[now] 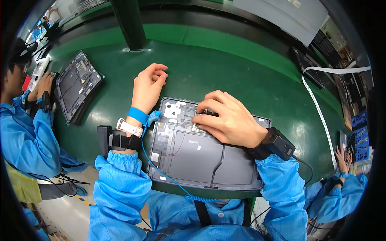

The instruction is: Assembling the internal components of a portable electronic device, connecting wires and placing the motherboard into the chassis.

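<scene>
So, the right hand's (231, 118) fingers are bent down onto the upper middle of the dark device casing (185, 156); can't tell if they're pinching anything. Left hand (148, 86) is relaxed, half-open and empty, just past the casing's upper-left corner. Inside that shallow casing: black cable (218, 166), thin red wire (179, 148). Green table (189, 74) under the casing, blue bins (360, 142) well right of it, contents unclear.

Green bench top (193, 66), dark upright post (128, 24), pale floor (69, 219).
</scene>
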Available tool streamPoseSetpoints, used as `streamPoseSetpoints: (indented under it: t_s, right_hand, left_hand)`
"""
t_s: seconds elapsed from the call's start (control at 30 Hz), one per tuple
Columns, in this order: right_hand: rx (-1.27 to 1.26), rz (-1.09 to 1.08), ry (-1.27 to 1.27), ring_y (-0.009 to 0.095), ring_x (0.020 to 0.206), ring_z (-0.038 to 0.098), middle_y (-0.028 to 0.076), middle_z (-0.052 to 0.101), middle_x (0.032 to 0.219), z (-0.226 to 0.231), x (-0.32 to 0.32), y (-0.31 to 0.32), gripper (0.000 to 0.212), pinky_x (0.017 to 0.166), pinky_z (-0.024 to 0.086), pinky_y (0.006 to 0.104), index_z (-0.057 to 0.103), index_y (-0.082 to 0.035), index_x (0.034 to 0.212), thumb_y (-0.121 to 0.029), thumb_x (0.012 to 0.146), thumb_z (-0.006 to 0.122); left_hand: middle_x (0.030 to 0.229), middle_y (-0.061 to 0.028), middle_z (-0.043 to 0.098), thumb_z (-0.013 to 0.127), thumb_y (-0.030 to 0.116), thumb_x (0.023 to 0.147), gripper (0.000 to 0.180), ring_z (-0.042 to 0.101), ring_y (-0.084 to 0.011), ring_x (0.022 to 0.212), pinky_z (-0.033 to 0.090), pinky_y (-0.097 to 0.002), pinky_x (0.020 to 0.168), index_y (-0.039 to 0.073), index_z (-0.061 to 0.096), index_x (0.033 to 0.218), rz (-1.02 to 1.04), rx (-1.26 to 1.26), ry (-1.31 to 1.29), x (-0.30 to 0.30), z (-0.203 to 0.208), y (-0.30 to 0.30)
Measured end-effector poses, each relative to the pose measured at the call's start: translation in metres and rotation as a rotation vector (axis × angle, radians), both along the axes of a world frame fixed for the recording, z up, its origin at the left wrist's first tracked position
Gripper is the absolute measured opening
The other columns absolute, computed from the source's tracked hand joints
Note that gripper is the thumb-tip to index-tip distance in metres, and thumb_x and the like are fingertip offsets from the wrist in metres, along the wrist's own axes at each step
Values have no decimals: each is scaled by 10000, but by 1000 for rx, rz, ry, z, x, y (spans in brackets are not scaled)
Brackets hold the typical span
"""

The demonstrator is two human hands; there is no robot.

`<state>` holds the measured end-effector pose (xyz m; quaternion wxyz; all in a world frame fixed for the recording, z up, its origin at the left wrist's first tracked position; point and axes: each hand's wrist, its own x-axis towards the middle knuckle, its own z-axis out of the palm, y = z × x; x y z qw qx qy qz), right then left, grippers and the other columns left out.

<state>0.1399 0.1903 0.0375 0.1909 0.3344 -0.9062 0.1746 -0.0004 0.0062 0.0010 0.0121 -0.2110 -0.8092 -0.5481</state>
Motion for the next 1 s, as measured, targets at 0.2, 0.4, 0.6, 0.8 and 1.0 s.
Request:
streamPoseSetpoints:
  t_s: [0.2, 0.4, 0.6, 0.8, 1.0]
  right_hand:
    - [-48, 9, 1, 229, 945, 529, 31, 583, 937, 2, 3, 8, 153, 781, 434, 340, 646, -89, 855, -130, 710, 670]
    - [-319, -330, 56, 282, 991, 565, 111, 611, 1007, 37, 47, 29, 216, 848, 446, 371, 649, -24, 901, -32, 686, 665]
    - [-934, -883, -577, 233, 1134, 491, 116, 486, 1242, 24, 151, 71, 427, 916, 419, 343, 460, 5, 1221, -12, 807, 560]
    - [-1749, -775, -1186, 304, 1175, 461, 235, 459, 1247, 41, 187, 59, 442, 975, 401, 440, 353, 113, 1265, -37, 873, 494]
    - [-1579, -682, -1335, 161, 1122, 457, 85, 498, 1218, 25, 174, 56, 444, 954, 386, 362, 409, 34, 1273, -202, 916, 525]
  left_hand:
    - [818, -52, 622, 543, 25, 816, 202, 571, -85, 674, 458, -215, 645, -19, 597, 1006, -3, 0, -7, 1, 1, 2]
    - [792, -59, 633, 544, 29, 797, 198, 591, -102, 656, 469, -229, 632, -12, 604, 982, 6, 16, 14, -1, -3, -2]
    - [752, -57, 637, 547, 30, 781, 186, 600, -122, 626, 473, -248, 612, 13, 614, 954, 26, 17, 30, -2, -5, -2]
    - [762, -49, 626, 561, 45, 798, 177, 588, -127, 657, 466, -254, 638, 24, 601, 968, -40, 57, 86, 1, -7, 8]
    - [855, -50, 604, 547, 25, 835, 192, 576, -107, 781, 481, -236, 681, 15, 588, 1022, -77, 115, -18, 6, -13, 1]
